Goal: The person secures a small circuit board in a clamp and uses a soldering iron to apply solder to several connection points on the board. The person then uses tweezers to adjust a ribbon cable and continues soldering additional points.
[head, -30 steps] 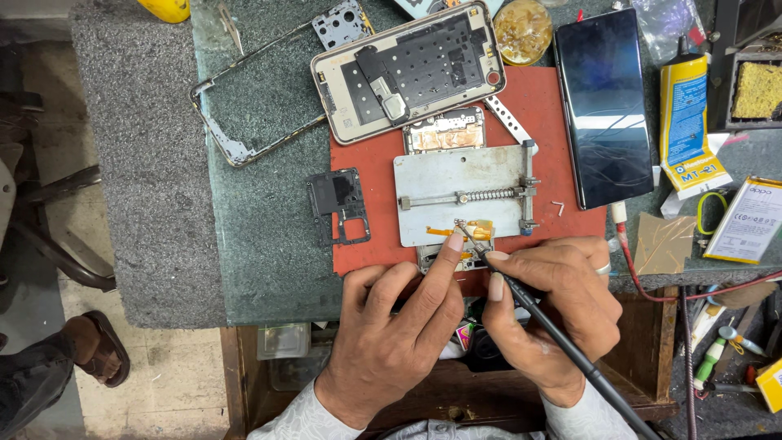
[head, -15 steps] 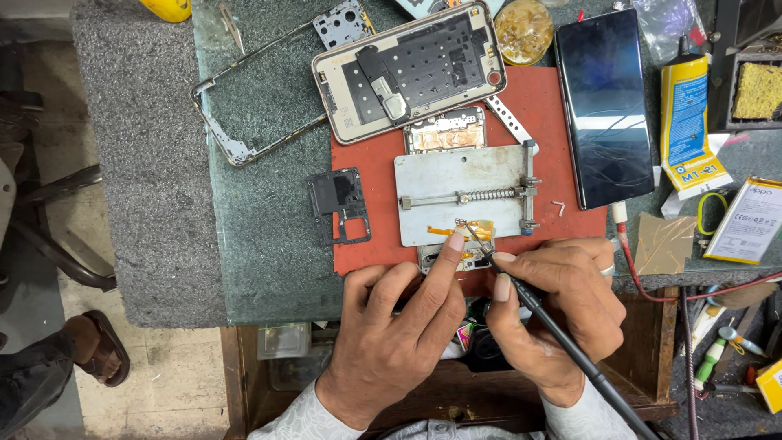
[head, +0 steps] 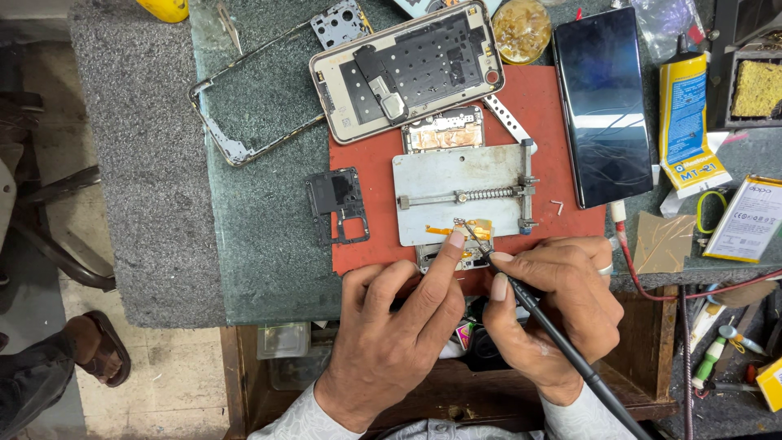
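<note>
Red work mat point(head: 375, 175) on green tabletop point(head: 269, 244), bearing metal holding fixture point(head: 456, 191) with small circuit board point(head: 468, 232); left hand point(head: 399, 326) index fingertip pressing board, right hand point(head: 554, 314) gripping black tweezers point(head: 529, 305), tips at the board; opened phone body point(head: 407, 69) behind.

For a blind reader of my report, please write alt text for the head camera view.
Two hands work at a metal clamp plate on a red mat: the right hand holds a thin black tool to a small orange part, the left hand steadies it. An opened phone lies behind.
</note>
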A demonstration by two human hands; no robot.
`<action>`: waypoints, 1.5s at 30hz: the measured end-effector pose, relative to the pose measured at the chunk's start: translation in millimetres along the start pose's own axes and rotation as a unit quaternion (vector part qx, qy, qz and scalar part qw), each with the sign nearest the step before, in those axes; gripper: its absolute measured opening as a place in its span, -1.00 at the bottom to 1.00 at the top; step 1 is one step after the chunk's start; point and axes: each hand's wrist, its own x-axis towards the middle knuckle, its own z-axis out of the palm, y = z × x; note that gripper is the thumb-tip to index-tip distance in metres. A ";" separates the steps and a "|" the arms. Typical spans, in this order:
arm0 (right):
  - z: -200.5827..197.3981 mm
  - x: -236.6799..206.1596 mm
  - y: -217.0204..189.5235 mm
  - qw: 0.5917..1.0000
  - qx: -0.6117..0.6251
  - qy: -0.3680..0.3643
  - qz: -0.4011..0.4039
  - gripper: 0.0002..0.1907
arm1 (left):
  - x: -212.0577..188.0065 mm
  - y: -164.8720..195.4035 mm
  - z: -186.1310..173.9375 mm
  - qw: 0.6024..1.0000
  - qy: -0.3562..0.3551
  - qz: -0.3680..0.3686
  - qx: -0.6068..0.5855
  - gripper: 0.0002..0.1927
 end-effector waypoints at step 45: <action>-0.3 1.1 -0.6 1.000 0.006 -0.008 0.001 -0.76 | 8.5 5.9 -12.4 0.998 -0.050 0.015 0.045 -0.92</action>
